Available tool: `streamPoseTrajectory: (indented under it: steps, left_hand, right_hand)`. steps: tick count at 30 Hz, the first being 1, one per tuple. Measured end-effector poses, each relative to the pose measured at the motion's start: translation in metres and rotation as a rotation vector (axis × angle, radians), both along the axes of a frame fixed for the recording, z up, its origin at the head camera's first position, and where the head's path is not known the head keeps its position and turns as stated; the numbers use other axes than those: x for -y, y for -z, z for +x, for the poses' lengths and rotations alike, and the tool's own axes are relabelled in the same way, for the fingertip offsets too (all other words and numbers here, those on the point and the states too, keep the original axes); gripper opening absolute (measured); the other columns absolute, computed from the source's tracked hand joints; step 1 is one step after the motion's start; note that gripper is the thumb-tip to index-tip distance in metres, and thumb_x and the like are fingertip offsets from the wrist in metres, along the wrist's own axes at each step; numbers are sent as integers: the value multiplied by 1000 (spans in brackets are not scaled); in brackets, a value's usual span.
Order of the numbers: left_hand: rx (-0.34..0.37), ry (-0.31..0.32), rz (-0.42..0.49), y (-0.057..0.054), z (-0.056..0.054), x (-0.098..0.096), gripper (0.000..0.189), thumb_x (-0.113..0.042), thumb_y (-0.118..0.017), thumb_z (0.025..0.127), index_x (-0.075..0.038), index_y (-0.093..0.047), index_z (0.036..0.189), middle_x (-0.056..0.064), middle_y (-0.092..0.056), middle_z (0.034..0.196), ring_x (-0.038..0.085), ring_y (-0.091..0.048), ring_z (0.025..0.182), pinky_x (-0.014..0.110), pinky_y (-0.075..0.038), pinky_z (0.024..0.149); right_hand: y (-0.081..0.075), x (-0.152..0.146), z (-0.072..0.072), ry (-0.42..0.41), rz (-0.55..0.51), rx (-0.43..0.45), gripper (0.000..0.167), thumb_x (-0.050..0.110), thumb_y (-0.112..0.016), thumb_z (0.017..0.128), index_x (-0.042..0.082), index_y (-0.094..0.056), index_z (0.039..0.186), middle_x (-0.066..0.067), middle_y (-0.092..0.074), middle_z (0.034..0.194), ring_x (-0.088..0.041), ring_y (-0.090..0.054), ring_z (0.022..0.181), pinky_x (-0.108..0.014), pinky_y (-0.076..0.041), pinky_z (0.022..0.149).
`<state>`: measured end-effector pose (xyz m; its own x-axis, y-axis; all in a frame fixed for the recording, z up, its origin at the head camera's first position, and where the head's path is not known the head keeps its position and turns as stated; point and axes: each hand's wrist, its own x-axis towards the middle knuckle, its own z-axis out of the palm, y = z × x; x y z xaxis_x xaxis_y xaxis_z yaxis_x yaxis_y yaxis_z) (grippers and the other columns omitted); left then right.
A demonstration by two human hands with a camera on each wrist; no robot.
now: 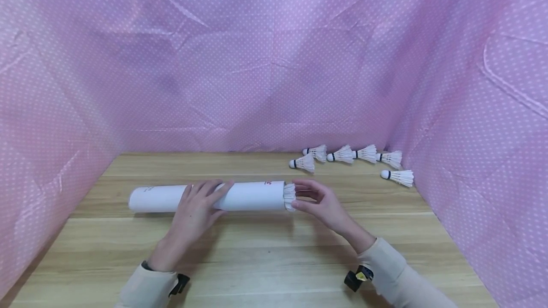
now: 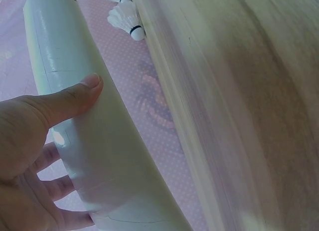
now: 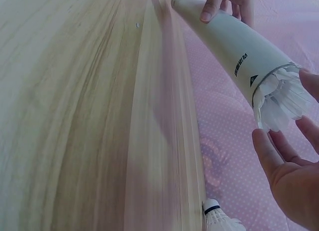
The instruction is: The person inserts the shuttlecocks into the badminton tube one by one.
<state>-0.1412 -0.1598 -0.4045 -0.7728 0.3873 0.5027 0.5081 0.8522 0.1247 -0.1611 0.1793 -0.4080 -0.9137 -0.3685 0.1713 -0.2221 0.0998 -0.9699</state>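
A long white shuttlecock tube (image 1: 252,197) lies sideways over the table, its mouth facing right. My left hand (image 1: 194,210) grips it near the middle; in the left wrist view the thumb (image 2: 75,101) crosses the near side while the other fingers go round behind. The feathered skirt of a shuttlecock (image 3: 286,101) sticks out of the mouth, its cork hidden inside the tube. Around the edge of that skirt, my right hand (image 1: 323,206) holds the shuttlecock between thumb and fingers. Dark printing shows on the tube near its mouth in the right wrist view.
Several loose shuttlecocks (image 1: 340,154) lie at the table's back right, near the pink dotted cloth (image 1: 274,61) that hangs behind and at both sides. One shuttlecock (image 1: 398,178) lies apart by the right edge. The wooden table (image 1: 265,260) extends in front of both hands.
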Motion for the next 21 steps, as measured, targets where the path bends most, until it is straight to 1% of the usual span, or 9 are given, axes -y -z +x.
streamPoseTrajectory:
  steps: [5,10,15,21]
  left_hand:
    - [-5,7,-6,0,0,0,82,-15,-94,68,-21,-59,142,13,-61,130,41,-53,121,72,-36,103]
    - [-1,7,-17,-1,0,-2,83,-17,-93,69,-22,-58,144,12,-60,131,41,-53,122,72,-35,104]
    - [-14,5,-12,-1,1,-3,83,-16,-94,68,-21,-58,143,13,-60,131,42,-53,121,72,-35,103]
    - [-9,5,-15,-2,2,-2,85,-15,-94,68,-22,-57,144,14,-59,133,43,-53,122,74,-33,103]
  right_hand:
    - [1,3,0,-15,-7,9,54,12,-78,88,9,-58,139,-19,-59,134,-34,-58,123,-35,-56,94]
    - [1,7,-1,-26,-18,2,55,11,-78,89,3,-56,139,-18,-60,134,-34,-59,123,-37,-56,93]
    - [1,9,-1,-16,-10,2,54,12,-78,89,7,-58,138,-17,-60,134,-34,-59,122,-36,-56,92]
    - [0,9,-2,-30,-5,-3,55,10,-77,89,4,-56,140,-20,-58,135,-35,-58,123,-35,-55,94]
